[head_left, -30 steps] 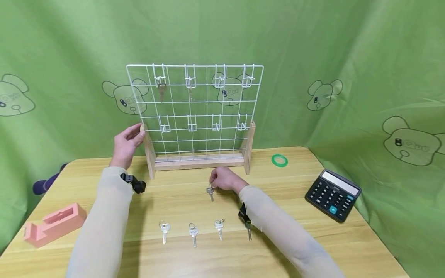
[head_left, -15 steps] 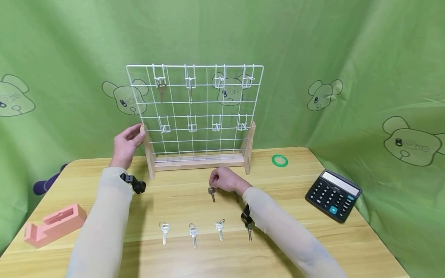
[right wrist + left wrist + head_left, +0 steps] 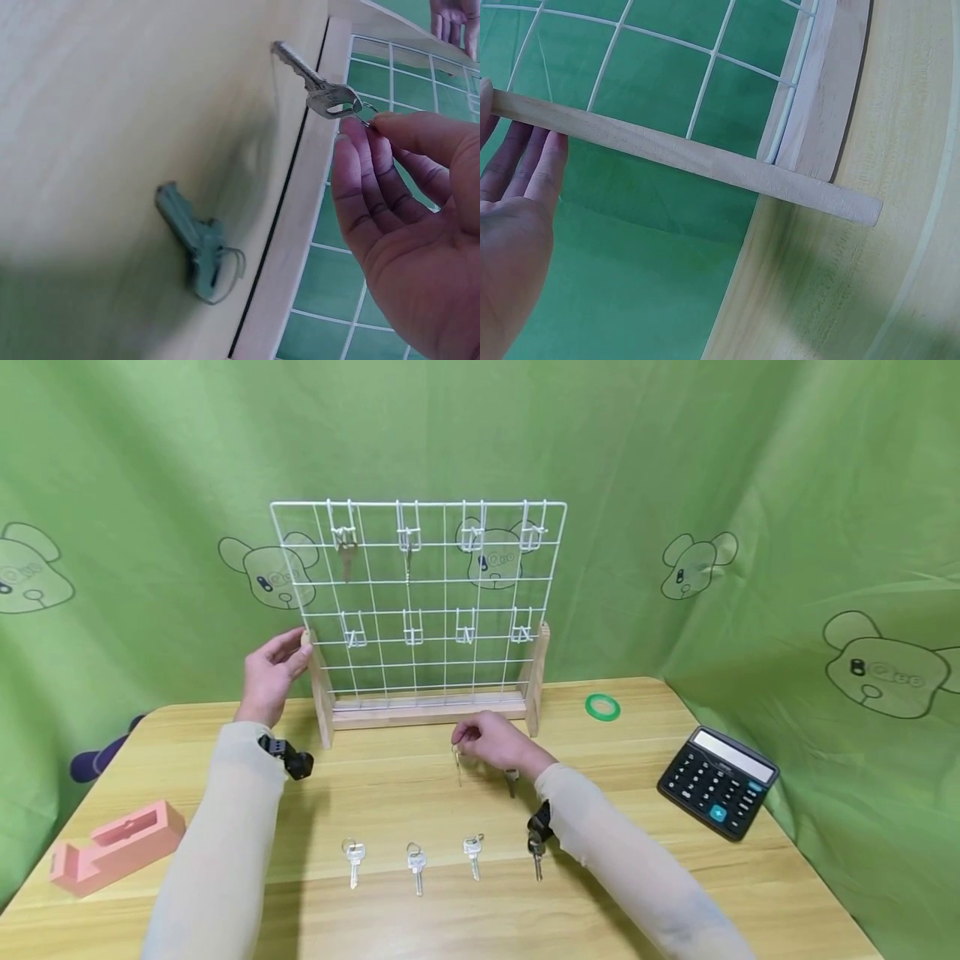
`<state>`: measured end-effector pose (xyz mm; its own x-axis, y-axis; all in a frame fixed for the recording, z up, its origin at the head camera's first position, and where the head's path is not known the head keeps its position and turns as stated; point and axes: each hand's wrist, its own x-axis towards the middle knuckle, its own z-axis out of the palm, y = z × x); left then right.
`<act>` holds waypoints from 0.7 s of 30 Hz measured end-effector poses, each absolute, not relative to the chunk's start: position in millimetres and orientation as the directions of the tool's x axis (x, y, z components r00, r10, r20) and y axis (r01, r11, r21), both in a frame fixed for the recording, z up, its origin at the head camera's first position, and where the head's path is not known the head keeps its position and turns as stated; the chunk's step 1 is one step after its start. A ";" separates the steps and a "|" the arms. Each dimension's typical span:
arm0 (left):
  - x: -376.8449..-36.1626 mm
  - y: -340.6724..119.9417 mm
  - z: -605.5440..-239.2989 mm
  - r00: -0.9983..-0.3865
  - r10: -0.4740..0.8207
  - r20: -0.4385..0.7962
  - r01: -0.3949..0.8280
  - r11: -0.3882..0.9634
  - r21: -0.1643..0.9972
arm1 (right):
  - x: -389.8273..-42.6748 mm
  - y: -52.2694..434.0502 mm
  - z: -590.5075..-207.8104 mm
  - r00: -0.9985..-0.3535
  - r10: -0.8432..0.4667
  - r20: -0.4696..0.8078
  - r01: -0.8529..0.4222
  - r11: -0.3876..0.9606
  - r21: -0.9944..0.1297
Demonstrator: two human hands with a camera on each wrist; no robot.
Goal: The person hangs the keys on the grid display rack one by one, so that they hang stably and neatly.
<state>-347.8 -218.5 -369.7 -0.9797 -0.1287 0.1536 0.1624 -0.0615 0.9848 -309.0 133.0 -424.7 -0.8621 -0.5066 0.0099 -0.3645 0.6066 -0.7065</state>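
Keys hang on two far-left hooks of the rack (image 3: 420,585). We see the right hand (image 3: 495,745) pinching a key (image 3: 319,84) by its ring, off the table (image 3: 675,860), just near the rack's base. Another key (image 3: 196,241) lies beside it. Left hand (image 3: 272,672) rests straight fingers on the rack's left post (image 3: 682,154). Four keys (image 3: 442,860) lie nearer.

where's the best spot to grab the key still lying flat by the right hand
Take the key on the table by its ring and bow end, not the blade. It lies flat on the table, so there is little to pinch along the thin blade, while the wire ring offers an edge. Come from above with a fingertip pinch, probably as the right hand pinches the lifted key by its ring.
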 end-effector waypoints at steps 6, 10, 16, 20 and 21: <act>-347.1 -218.7 -369.6 -0.979 -0.132 0.155 0.166 -0.075 0.983 | -305.3 134.3 -415.3 -0.862 -0.504 0.050 -0.384 0.587 -0.713; -345.8 -218.8 -369.2 -0.978 -0.135 0.157 0.168 -0.080 0.982 | -303.8 133.8 -407.8 -0.864 -0.498 0.079 -0.392 0.566 -0.725; -345.6 -218.5 -368.4 -0.979 -0.125 0.161 0.172 -0.081 0.982 | -302.1 136.0 -394.5 -0.860 -0.496 0.117 -0.420 0.560 -0.714; -345.2 -218.4 -368.0 -0.979 -0.124 0.161 0.171 -0.069 0.983 | -298.8 137.5 -383.2 -0.854 -0.498 0.148 -0.447 0.560 -0.697; -345.2 -218.4 -368.3 -0.979 -0.125 0.162 0.170 -0.061 0.984 | -297.9 137.9 -380.5 -0.853 -0.497 0.155 -0.453 0.560 -0.694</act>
<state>-345.2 -218.4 -368.3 -0.9789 -0.1252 0.1617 0.1702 -0.0605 0.9835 -297.9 137.9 -380.5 -0.8535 -0.4975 0.1552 -0.4527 0.5602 -0.6937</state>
